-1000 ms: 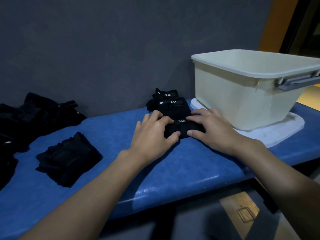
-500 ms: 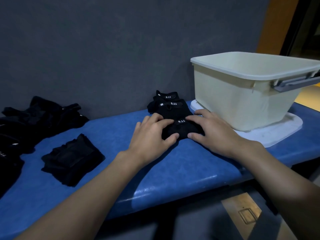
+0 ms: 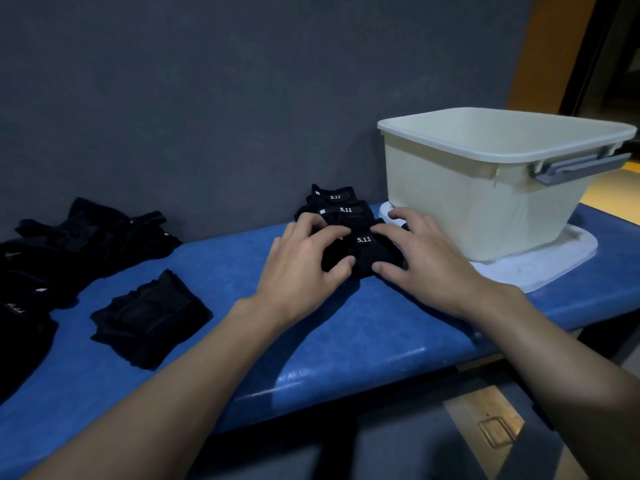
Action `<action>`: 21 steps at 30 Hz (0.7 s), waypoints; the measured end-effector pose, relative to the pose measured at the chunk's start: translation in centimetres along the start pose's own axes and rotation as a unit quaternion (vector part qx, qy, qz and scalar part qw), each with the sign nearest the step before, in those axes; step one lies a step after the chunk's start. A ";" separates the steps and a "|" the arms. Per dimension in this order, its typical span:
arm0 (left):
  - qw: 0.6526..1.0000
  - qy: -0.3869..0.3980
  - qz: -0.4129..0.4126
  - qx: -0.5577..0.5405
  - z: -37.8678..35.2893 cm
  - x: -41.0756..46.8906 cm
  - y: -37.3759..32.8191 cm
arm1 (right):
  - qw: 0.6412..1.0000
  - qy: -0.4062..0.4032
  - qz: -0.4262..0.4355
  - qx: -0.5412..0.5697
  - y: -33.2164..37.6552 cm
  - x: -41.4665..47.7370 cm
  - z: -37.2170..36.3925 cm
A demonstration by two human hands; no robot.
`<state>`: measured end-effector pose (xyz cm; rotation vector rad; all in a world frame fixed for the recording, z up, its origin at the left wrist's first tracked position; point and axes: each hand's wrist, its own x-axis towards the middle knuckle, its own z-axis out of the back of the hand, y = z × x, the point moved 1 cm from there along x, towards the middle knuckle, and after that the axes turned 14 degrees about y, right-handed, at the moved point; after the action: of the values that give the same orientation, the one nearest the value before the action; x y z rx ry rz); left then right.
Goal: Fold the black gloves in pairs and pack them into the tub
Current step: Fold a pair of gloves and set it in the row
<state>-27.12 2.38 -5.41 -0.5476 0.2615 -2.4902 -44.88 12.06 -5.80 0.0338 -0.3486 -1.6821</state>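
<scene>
Your left hand (image 3: 304,265) and right hand (image 3: 426,261) both sit on the nearest folded glove pair (image 3: 363,249), the one whose white "5.11" tag faces up between your fingertips. On each hand the fingers arch over the top of the bundle and the thumb tucks against its near edge, so you are holding it from both sides rather than pressing it flat.

The bundle lies on the blue bench pad (image 3: 346,341), at the front of a short row. Two more folded pairs (image 3: 341,202) sit right behind it, against the wall.

What matters for the next move is where the cream tub (image 3: 485,209) stands: to the right of the bundle and slightly behind it, on its white lid (image 3: 554,268). Your right hand is the nearer one, with its knuckles just beside the tub wall. The rim is well above your hands, so the pair has to go up and over, not sideways.

The bundle's long axis seems to run left to right between your palms, though black fabric in this dim light hides the fold lines.

A flat glove stack (image 3: 152,317) and a heap of loose gloves (image 3: 86,233) wait well off to your left.
</scene>
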 end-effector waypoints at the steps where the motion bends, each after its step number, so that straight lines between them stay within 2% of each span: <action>1: 1.000 -0.001 0.000 0.001 0.0 0.0 0.0 | 1.000 -0.001 -0.001 0.000 0.0 -0.1 0.0; 7: 1.000 -0.008 0.018 0.015 -0.3 0.1 0.4 | 1.000 0.002 -0.021 0.020 -0.1 0.3 -0.4; 21: 0.997 0.042 0.064 0.029 -1.1 0.8 1.3 | 0.994 0.075 -0.077 0.007 -0.4 1.5 -1.4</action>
<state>-27.59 0.95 -6.50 -0.3909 0.2472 -2.3904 -45.16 10.33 -6.99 0.2014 -0.2495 -1.8181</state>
